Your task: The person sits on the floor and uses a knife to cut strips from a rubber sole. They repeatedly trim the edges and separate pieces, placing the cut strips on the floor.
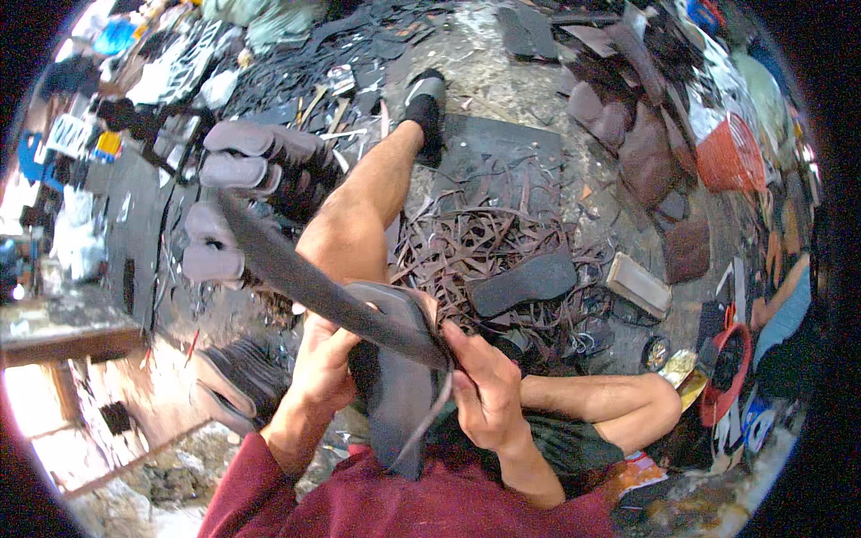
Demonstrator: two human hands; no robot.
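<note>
At the centre of the frame, the left hand (321,369) grasps a grey sole-shaped piece (395,394) by its left edge; the right hand (487,387) has its fingers closed on the lower-right end of a long dark strip (327,300). Both look light and rubbery: the strip probably bends easily, so hold it near the working end, the piece by its rim.

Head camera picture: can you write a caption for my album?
Left hand and right hand hold dark, flat pieces, with brown strip scraps heaped on the floor.
</note>
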